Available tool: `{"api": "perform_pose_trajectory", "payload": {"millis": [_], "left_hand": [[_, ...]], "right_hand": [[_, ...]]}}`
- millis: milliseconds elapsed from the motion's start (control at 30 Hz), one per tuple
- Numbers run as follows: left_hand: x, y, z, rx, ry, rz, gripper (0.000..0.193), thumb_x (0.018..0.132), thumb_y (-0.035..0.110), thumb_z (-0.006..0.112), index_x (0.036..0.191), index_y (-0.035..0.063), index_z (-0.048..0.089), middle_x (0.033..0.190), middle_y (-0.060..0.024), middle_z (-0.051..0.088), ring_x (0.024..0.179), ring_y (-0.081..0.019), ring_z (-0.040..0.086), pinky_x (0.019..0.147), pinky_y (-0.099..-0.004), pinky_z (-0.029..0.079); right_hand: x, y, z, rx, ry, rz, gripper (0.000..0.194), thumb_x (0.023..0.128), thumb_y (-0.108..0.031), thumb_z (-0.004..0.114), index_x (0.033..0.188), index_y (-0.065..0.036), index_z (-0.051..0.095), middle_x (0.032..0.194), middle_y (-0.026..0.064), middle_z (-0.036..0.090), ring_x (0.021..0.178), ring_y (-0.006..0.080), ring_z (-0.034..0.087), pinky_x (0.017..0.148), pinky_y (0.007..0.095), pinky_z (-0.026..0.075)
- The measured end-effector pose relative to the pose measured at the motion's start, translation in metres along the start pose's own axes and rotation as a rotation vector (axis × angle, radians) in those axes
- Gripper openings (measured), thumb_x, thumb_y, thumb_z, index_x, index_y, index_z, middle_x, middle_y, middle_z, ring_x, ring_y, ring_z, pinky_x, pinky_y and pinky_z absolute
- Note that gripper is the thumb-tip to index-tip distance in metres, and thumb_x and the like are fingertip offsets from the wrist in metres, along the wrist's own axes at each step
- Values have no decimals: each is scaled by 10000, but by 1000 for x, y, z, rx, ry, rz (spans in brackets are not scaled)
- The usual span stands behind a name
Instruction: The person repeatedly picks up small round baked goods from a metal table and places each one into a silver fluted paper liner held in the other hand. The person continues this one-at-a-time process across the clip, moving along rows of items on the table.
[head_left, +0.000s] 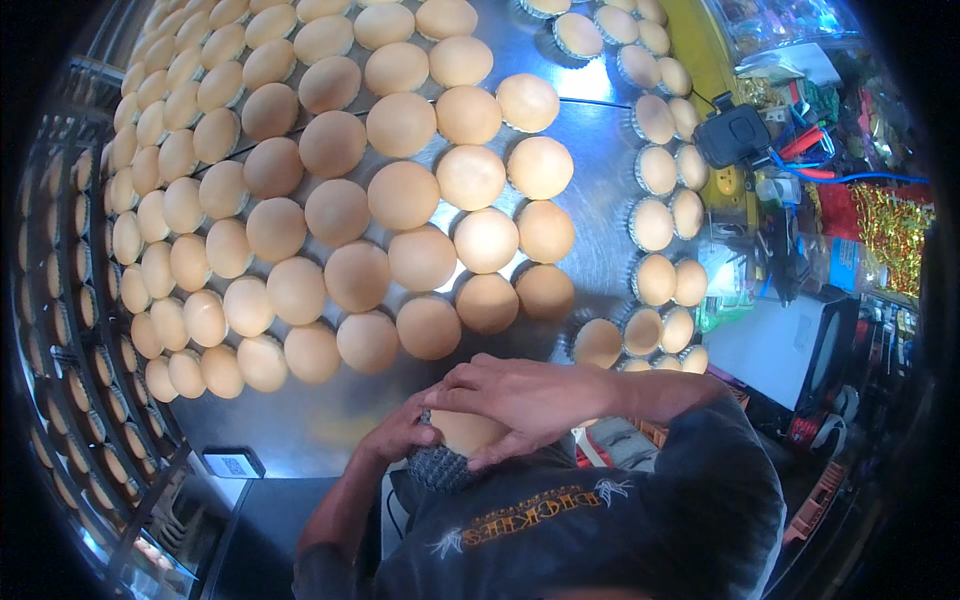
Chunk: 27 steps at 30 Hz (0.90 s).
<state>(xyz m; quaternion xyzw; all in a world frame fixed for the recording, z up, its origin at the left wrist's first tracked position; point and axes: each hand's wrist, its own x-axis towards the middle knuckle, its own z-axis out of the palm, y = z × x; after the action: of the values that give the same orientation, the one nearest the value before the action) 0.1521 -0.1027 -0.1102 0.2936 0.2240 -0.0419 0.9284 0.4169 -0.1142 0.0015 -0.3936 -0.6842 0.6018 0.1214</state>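
My left hand (397, 431) holds the left side of a round, pale brown baked cake (461, 431) in a dark fluted tin (439, 471), close to my chest. My right hand (525, 397) lies over the cake's top and right side, its fingers reaching my left hand, its thumb near the tin's rim. The hands hide part of the cake and tin. Beyond them, rows of similar round cakes (367, 341) stand on a metal table (292, 431). More cakes in fluted tins (598, 343) line the table's right side.
A rack (82, 360) with trays of similar cakes stands at the left. A framed printed code (234, 463) lies at the near left table edge. Past the yellow edge (694, 45) at right are a black device (733, 133), a blue cable (855, 178) and gold tinsel (892, 232).
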Motion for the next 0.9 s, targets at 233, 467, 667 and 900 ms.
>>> {"api": "perform_pose_trajectory", "payload": {"millis": [233, 467, 667, 900], "left_hand": [[5, 15, 4, 107, -20, 21, 1153, 669, 667, 834, 1538, 20, 439, 1499, -113, 514, 1415, -230, 457, 1201, -391, 314], [7, 6, -1, -167, 54, -18, 1218, 644, 686, 869, 1535, -3, 405, 1465, -118, 533, 1365, -230, 509, 1165, -390, 378], [5, 16, -5, -145, 108, 22, 1272, 618, 716, 882, 1539, -6, 384, 1444, -124, 544, 1338, -235, 538, 1135, -399, 420], [3, 13, -7, -283, 181, 55, 1356, 574, 741, 895, 1551, -17, 341, 1462, -132, 523, 1365, -246, 521, 1148, -412, 408]], "right_hand": [[-4, -5, -4, 37, 54, 51, 773, 771, -377, 821, 1412, -57, 533, 1175, 182, 594, 1108, 374, 585, 963, 486, 482], [-3, 30, -103, -168, 675, 20, 817, 633, -326, 942, 1332, -56, 617, 1252, 127, 636, 1165, 280, 626, 1008, 439, 514], [65, 166, -304, -678, 1357, 488, 945, 743, -680, 767, 1336, 41, 620, 1247, 252, 674, 1158, 375, 663, 1027, 453, 508], [60, 220, -338, -534, 978, 733, 1066, 805, -850, 581, 1444, 3, 568, 1324, 260, 668, 1279, 387, 622, 1087, 433, 487]]}}
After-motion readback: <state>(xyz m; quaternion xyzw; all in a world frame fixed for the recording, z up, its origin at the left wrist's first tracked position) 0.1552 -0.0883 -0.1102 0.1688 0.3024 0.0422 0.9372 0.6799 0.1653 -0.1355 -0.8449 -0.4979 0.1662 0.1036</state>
